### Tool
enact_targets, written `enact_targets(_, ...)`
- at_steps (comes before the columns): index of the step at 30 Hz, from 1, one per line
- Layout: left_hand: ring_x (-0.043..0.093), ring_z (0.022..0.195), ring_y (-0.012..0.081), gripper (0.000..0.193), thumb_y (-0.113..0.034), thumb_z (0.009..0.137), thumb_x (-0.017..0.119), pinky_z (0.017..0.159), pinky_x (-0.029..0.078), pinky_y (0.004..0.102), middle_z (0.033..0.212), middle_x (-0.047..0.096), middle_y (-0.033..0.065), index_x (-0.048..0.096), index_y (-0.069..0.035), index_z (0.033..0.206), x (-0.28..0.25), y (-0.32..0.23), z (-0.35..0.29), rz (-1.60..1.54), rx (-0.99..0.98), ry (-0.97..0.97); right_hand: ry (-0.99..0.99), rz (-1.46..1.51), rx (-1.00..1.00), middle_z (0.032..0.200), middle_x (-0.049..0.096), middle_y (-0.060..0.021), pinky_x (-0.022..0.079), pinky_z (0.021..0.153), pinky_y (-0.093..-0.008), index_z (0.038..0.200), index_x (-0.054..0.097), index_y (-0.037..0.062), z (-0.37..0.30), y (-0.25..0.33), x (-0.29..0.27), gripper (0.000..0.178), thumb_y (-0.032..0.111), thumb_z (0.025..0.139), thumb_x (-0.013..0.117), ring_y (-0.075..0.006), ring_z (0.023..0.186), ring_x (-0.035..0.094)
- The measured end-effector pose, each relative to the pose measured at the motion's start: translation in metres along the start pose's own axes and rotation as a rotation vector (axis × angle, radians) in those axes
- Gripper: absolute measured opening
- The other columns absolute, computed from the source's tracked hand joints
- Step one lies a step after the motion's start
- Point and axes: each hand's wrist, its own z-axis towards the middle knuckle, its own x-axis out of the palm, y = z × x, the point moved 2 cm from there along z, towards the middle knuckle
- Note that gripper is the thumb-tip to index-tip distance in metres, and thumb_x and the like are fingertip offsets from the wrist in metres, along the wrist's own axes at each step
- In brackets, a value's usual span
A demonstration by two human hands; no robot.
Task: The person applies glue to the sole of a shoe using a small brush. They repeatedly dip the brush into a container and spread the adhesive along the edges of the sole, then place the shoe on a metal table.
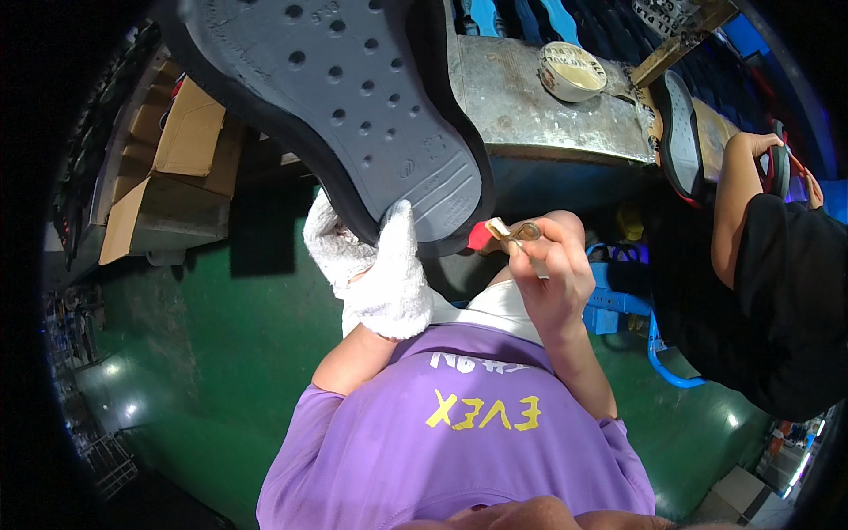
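A large shoe sole [353, 97], grey and dotted with small holes inside a raised black rim, slants across the upper middle. My left hand [389, 274], in a white fabric glove, grips its heel end, with the thumb over the rim on the grey face. In my bare right hand [556, 269] is a small brush-like tool [503, 231] with a brownish handle and pale tip, pinched between thumb and fingers. The tip is beside the heel's outer edge, next to a red patch [480, 237]; whether that patch belongs to the sole or the tool, I cannot tell.
A worn metal-topped bench [521, 115] bears a round tub [572, 72] with whitish residue. Another grey sole [682, 132] lies farther right. A co-worker in black [777, 291] handles a red-edged sole beside a blue stool [618, 296]. On the left is an opened cardboard box [177, 194].
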Motion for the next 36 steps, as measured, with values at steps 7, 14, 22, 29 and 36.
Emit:
enact_targets(7,0.060,0.111,0.0185,0.057,0.008,0.083,0.072,0.099,0.048,0.0327,0.125,0.059,0.0111,0.048,-0.004,0.134,0.003,0.001,0.001,0.007,-0.008,0.006,-0.021,0.000,0.020,0.101,0.065,-0.0181,0.057,0.063,-0.0353,0.093,0.059,0.0027,-0.002,-0.006,-0.006,0.027,-0.002,0.074,0.079,-0.0309,0.078,0.068)
enact_targets(14,0.059,0.112,0.0190,0.058,0.008,0.083,0.072,0.100,0.047,0.0328,0.125,0.059,0.0110,0.048,-0.004,0.134,0.006,-0.002,-0.003,-0.042,-0.042,0.044,0.126,0.060,-0.018,0.102,0.064,-0.0170,0.054,0.065,-0.0373,0.098,0.058,0.0045,0.007,0.001,-0.002,0.030,0.000,0.076,0.078,-0.0316,0.078,0.066)
enact_targets(22,0.056,0.118,0.0201,0.062,0.005,0.083,0.073,0.102,0.047,0.0355,0.130,0.053,0.0124,0.042,-0.005,0.136,0.001,0.000,0.000,0.020,-0.091,0.051,0.233,0.163,-0.073,0.107,0.064,-0.0146,0.053,0.065,-0.0380,0.093,0.060,0.0038,0.005,0.005,-0.004,0.030,-0.001,0.072,0.081,-0.0309,0.078,0.064)
enact_targets(29,0.056,0.117,0.0195,0.061,0.005,0.082,0.073,0.102,0.047,0.0351,0.129,0.053,0.0121,0.042,-0.005,0.135,0.005,-0.004,0.003,-0.040,-0.122,0.029,0.209,0.239,-0.045,0.106,0.064,-0.0134,0.054,0.067,-0.0364,0.086,0.062,0.0023,-0.003,0.011,-0.008,0.027,-0.003,0.069,0.082,-0.0294,0.082,0.066)
enact_targets(36,0.056,0.117,0.0193,0.062,0.005,0.082,0.074,0.101,0.047,0.0346,0.129,0.053,0.0121,0.043,-0.005,0.134,0.002,-0.007,0.000,0.022,-0.093,0.019,0.122,0.117,-0.014,0.104,0.064,-0.0142,0.054,0.066,-0.0344,0.090,0.062,0.0035,-0.005,0.008,-0.006,0.025,-0.002,0.074,0.080,-0.0277,0.079,0.067)
